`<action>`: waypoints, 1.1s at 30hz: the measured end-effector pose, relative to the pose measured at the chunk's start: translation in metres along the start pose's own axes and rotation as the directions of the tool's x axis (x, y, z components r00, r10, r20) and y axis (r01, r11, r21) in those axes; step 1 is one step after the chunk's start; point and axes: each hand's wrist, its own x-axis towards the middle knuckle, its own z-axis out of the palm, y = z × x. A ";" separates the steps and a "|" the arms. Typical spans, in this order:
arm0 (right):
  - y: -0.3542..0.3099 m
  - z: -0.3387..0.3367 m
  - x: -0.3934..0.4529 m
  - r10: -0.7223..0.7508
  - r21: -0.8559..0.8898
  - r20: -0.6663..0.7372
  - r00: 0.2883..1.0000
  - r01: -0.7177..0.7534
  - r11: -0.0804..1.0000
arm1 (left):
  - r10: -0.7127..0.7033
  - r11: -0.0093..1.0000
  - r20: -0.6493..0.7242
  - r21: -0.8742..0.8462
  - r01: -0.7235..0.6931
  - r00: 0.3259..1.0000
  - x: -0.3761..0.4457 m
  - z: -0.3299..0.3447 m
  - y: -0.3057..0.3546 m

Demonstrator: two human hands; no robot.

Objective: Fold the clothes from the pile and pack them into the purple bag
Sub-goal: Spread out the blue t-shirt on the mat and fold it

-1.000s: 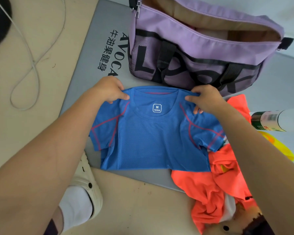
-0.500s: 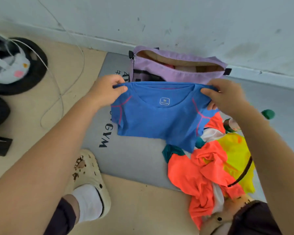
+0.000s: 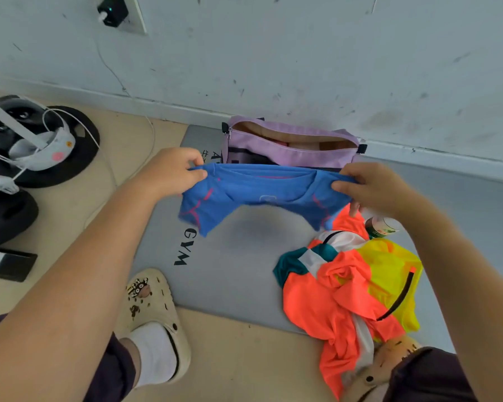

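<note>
A blue T-shirt with pink seams hangs in the air above the grey gym mat, stretched between both hands. My left hand pinches its left shoulder and my right hand grips its right shoulder. Just behind the shirt, against the wall, stands the purple bag with its zip open and a beige lining showing. The pile of clothes, orange, yellow, teal and white, lies on the mat's right side below my right arm.
A green-labelled bottle lies beside the pile. Black weight plates with a white headset and cable sit on the floor at left. My left foot in a beige clog stands at the mat's near edge.
Both hands lifted the blue shirt off the mat and raised it toward the bag. The camera tilted up, so the wall and more floor show.
</note>
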 end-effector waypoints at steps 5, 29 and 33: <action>-0.001 0.022 0.022 0.046 0.188 0.048 0.998 -0.054 0.981 | 0.011 0.998 -0.087 0.057 -0.006 0.996 0.017 -0.013 -0.023; 0.051 0.275 0.035 0.271 0.097 -0.040 0.962 -0.266 0.959 | 0.013 0.952 -0.055 0.307 0.004 0.998 -0.001 0.268 -0.105; 0.064 0.297 -0.009 0.448 0.145 -0.045 0.893 -0.438 0.887 | -0.125 0.943 0.015 0.311 0.114 0.992 -0.041 0.297 -0.089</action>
